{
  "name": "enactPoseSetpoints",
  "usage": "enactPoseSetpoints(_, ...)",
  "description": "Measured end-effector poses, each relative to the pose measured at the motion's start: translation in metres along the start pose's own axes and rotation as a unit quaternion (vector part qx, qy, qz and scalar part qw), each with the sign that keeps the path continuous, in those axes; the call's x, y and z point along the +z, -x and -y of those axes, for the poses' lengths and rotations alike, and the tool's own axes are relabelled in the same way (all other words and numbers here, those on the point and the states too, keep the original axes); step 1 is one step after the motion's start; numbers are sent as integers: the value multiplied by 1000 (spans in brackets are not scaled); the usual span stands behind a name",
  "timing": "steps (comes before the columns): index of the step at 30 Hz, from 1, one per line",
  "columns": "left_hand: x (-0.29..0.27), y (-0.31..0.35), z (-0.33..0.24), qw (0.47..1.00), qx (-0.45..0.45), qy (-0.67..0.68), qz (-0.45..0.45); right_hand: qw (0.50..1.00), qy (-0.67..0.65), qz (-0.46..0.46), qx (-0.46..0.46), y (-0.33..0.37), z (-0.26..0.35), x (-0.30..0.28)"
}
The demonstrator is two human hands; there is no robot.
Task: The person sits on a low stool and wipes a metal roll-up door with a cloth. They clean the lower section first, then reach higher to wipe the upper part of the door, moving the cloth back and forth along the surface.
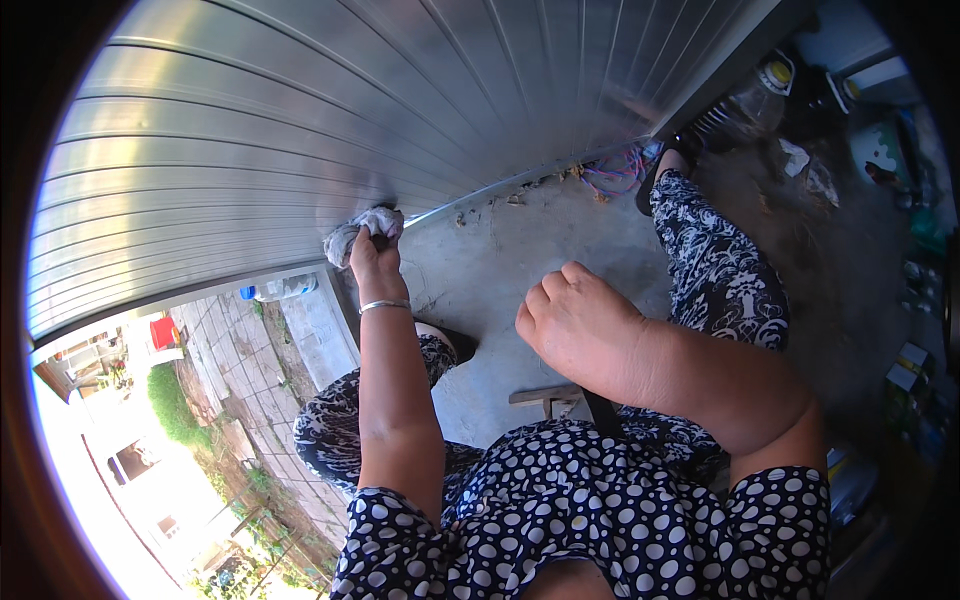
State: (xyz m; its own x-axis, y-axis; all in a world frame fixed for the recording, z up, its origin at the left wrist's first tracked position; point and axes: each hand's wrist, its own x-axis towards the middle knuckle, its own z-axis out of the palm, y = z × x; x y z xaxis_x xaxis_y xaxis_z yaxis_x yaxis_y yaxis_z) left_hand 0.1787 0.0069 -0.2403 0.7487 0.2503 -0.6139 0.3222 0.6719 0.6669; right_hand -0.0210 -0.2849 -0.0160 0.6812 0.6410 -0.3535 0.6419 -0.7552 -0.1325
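Rag (362, 230) sits bunched in the left hand (375, 262), pressed against the lower slats of the metal shutter (250, 150), just above where its bottom edge meets the concrete floor (500, 260). Left hand is closed around the rag, fingers wrapped, arm stretched straight out ahead; a thin bracelet (385, 306) rings the wrist.

Right hand (575, 320) holds nothing: fingers curled loosely under, knuckles up, hovering over the floor well apart from the shutter. Rag lies ahead and to the left of it, so the left hand is the one on the job.

Key geometry: shutter slats run left-to-right across the view, bending with the lens, and the rag sits on a low slat near the bottom rail. Slat axis is crosswise to the outstretched left arm.

Person is crouched, patterned trousers (715, 270) and a dotted top (580, 520) in view. Bright cloth bundle (615, 172) lies at the shutter's foot further right.
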Motion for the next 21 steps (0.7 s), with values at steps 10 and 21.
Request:
enactPoseSetpoints(10, -34, -66, 65, 981, -147, 0, -125, 999, 12, 12, -28, 0, -1, -4)
enactPoseSetpoints(21, 19, -18, 78, 980, -158, 88, -84, 1000, 6, 10, -18, -1, 6, -1)
